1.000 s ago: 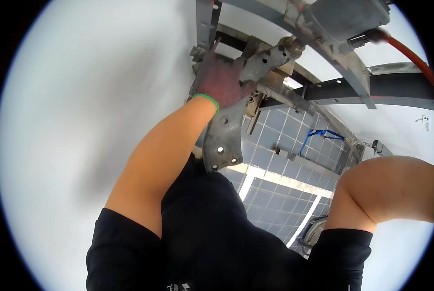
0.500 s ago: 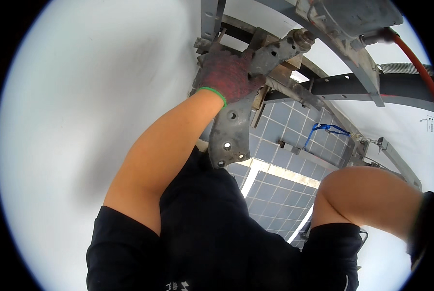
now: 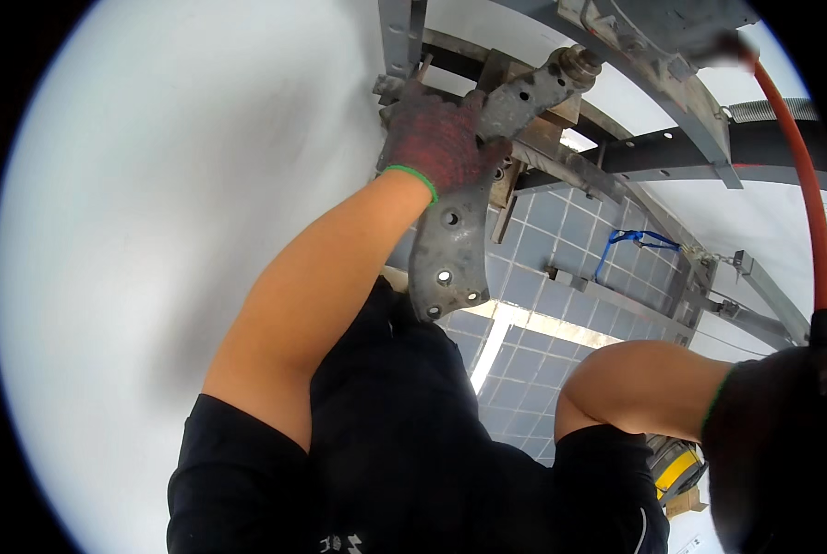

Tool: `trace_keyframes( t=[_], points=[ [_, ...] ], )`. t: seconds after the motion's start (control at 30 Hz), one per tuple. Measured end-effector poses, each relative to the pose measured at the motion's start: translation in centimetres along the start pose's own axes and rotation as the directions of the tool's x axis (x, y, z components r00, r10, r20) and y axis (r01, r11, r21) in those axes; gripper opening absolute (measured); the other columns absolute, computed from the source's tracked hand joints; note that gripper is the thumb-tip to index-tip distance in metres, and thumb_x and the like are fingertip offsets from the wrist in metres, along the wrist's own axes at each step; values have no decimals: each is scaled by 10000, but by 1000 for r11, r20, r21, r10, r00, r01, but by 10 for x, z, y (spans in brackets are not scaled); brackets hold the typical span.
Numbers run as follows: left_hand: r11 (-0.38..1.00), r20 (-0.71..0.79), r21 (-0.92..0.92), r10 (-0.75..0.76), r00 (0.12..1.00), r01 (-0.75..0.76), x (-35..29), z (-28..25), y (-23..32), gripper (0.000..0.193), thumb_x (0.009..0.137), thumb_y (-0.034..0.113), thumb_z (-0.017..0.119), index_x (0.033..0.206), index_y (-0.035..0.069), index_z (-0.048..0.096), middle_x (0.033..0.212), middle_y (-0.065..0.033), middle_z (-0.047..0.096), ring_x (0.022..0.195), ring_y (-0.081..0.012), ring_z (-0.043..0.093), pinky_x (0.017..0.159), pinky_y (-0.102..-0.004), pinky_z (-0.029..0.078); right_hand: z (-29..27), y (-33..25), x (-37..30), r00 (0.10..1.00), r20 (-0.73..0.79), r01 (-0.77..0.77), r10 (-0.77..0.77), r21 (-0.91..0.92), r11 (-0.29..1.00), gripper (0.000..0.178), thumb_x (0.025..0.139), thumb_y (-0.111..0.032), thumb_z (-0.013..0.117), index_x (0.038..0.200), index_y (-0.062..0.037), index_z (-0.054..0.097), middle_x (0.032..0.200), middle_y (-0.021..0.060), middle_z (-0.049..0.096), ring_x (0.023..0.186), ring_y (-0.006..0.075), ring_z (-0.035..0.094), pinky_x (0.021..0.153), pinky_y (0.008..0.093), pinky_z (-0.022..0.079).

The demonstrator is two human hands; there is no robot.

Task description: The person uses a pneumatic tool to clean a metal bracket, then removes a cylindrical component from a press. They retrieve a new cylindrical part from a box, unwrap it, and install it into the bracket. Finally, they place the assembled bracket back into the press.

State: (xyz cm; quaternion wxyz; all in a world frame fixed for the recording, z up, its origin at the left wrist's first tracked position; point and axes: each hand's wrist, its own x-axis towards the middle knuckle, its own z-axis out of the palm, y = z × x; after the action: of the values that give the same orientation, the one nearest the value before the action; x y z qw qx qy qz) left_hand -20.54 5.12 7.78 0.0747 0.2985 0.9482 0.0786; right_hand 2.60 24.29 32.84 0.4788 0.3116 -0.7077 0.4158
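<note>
My left hand (image 3: 441, 138), in a dark red glove with a green cuff, is closed over a grey metal control arm (image 3: 450, 249). Its thumb lies along the right side, and part of its fingers is hidden. The control arm is a curved plate with several holes and a round bushing (image 3: 579, 66) at its far end. At the right edge is my right hand (image 3: 755, 425), in a dark glove close to the camera, its fingers lost in shadow. An orange hose (image 3: 806, 185) comes down to a black end beside that glove; whether the hand holds it cannot be made out.
Around the control arm stands a grey metal frame (image 3: 672, 162) with beams and blocks. A blue strap (image 3: 630, 238) hangs on it above grey floor tiles (image 3: 524, 369). A white surface (image 3: 155, 231) fills the left. A yellow-and-black object (image 3: 676, 471) shows behind my right arm.
My right forearm has swung so that its glove shows at the lower right. The orange hose now hangs lower, its black end in view. My left hand stays on the control arm.
</note>
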Motion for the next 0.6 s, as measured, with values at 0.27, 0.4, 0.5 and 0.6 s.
trace_keyframes(
  t=[0.27, 0.4, 0.5, 0.6],
  points=[
    [1000, -44, 3, 25, 999, -25, -4, 1, -1, 853, 940, 756, 636, 1546, 157, 598, 1257, -149, 797, 1268, -415, 599, 1121, -512, 489, 9, 0, -21, 998, -43, 33, -39, -133, 991, 447, 1061, -477, 504, 680, -246, 469, 645, -65, 414, 602, 156, 478, 695, 367, 394],
    [999, 18, 26, 28, 999, -28, -6, -8, 2, 852, 994, 720, 530, 1575, 97, 556, 1107, -167, 810, 1100, -338, 714, 1174, -476, 384, 10, -1, -21, 997, -50, 48, -57, -171, 984, 454, 1060, -493, 505, 677, -253, 468, 634, -66, 415, 589, 152, 469, 689, 368, 390],
    [1000, 52, -29, 10, 999, -9, -3, -14, 2, 840, 953, 755, 615, 1548, 163, 592, 1278, -141, 791, 1320, -401, 593, 1143, -506, 480, 12, -1, -20, 997, -40, 59, -68, -192, 980, 458, 1060, -505, 505, 675, -259, 468, 625, -67, 415, 580, 150, 462, 684, 369, 388],
    [1000, 32, -12, 9, 999, -8, -3, -10, 2, 836, 951, 754, 618, 1546, 168, 593, 1260, -142, 792, 1322, -396, 596, 1141, -508, 486, 11, -2, -19, 997, -36, 65, -74, -211, 975, 463, 1059, -517, 506, 673, -264, 467, 617, -68, 416, 571, 147, 455, 679, 370, 385]
  ],
)
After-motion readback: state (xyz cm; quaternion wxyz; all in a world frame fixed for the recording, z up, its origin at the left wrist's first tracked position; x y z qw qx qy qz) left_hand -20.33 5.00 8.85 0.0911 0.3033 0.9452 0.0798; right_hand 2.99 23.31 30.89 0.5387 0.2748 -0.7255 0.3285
